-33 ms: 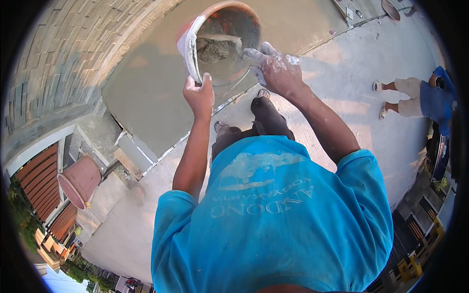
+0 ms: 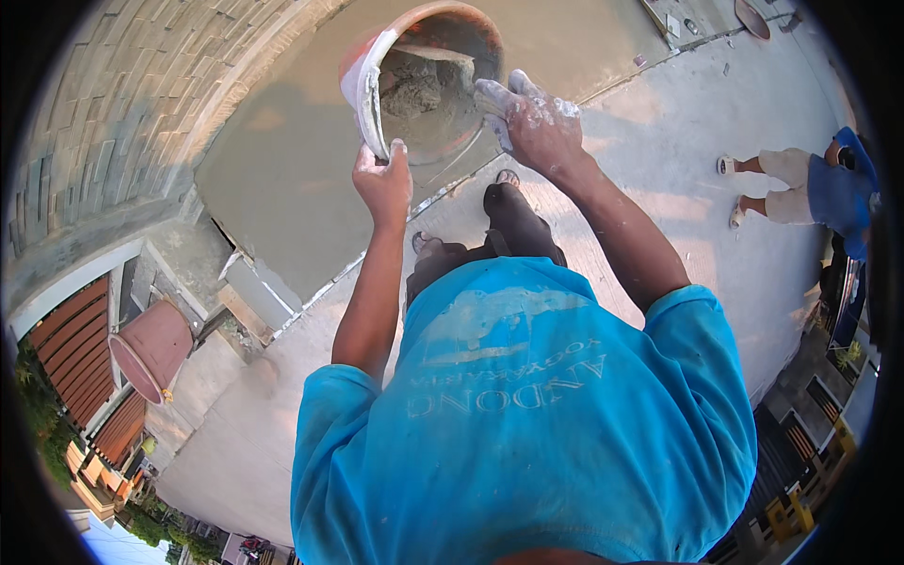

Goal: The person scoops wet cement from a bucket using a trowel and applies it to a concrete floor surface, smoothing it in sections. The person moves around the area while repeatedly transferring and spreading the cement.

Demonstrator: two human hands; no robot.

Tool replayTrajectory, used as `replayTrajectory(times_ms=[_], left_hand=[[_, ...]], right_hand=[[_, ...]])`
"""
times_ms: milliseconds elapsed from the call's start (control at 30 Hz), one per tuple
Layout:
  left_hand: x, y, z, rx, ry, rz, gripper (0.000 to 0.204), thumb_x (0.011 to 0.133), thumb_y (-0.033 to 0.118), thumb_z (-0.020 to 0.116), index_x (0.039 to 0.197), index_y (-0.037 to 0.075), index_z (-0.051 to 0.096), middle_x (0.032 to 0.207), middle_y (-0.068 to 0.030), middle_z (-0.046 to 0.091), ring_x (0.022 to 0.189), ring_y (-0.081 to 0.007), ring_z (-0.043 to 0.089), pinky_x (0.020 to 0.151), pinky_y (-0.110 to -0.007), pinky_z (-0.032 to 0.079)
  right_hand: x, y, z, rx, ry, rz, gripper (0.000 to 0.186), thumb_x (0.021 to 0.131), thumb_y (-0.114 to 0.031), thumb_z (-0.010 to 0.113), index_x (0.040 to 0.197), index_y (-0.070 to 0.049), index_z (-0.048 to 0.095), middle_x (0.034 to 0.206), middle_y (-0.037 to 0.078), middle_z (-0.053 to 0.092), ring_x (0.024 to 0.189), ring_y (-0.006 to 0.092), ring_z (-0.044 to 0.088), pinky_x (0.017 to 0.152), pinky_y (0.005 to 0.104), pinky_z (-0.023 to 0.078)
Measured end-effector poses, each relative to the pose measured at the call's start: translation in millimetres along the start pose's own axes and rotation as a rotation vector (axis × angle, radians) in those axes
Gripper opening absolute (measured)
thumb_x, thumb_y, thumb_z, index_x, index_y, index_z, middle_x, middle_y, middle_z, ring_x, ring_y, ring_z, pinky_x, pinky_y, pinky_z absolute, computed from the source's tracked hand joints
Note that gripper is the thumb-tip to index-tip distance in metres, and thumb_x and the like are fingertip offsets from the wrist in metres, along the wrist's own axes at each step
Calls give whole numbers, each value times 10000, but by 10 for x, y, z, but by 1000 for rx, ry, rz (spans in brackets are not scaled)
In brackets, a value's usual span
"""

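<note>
My left hand grips the near rim of a reddish bucket, which is tilted so that its mouth faces me. Grey wet mortar is heaped inside, and the rim is crusted with pale cement. My right hand, smeared with cement, is closed around the pale handle of what looks like a trowel. Its blade reaches into the bucket beside the mortar. My fingers hide most of the handle.
Smooth grey wet cement spreads beyond my feet, bordered by a stone-clad wall. A second reddish bucket stands at left. At right is a person in blue on the concrete pavement. A brown pan lies far off.
My right hand has shifted slightly up and away from me, and the trowel blade sits a little higher inside the bucket. My left hand and the bucket have hardly moved.
</note>
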State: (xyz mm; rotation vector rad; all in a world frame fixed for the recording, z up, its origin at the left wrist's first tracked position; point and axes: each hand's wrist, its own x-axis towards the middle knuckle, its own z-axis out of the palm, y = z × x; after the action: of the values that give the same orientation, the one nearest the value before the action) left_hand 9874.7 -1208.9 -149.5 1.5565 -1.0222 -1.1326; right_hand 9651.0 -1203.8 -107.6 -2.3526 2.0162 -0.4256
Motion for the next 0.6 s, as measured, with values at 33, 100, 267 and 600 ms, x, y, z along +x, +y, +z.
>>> replayTrajectory(times_ms=[33, 100, 267, 600], left_hand=[[-18, 14, -16, 11, -9, 19, 130, 879, 31, 645, 976, -52, 621, 779, -18, 603, 657, -68, 528, 575, -258, 426], [-66, 42, -57, 34, -25, 54, 136, 869, 32, 649, 970, -55, 624, 780, -22, 605, 657, -70, 530, 578, -257, 428], [-19, -266, -526, -1, 18, 174, 122, 858, 27, 645, 947, -57, 649, 778, -35, 609, 690, -90, 550, 599, -278, 448], [-44, -380, -934, -23, -78, 186, 163, 911, 12, 635, 1055, -59, 609, 816, -9, 603, 699, -58, 543, 616, -236, 445]], right_hand=[[-39, -45, -5, -26, -85, 17, 412, 897, -330, 608, 1298, -244, 564, 1223, 99, 614, 943, 257, 681, 611, 398, 561], [-161, -166, 83, -74, -257, 55, 402, 920, -341, 584, 1309, -246, 562, 1265, 106, 596, 1022, 281, 666, 747, 442, 559], [-307, -503, -94, 58, -208, 221, 404, 971, -411, 515, 1316, -208, 565, 1237, 152, 644, 1113, 349, 631, 924, 534, 501], [-315, -572, 559, 729, -420, 351, 476, 956, -439, 518, 1172, -41, 665, 823, 173, 652, 708, 247, 656, 709, 419, 511]])
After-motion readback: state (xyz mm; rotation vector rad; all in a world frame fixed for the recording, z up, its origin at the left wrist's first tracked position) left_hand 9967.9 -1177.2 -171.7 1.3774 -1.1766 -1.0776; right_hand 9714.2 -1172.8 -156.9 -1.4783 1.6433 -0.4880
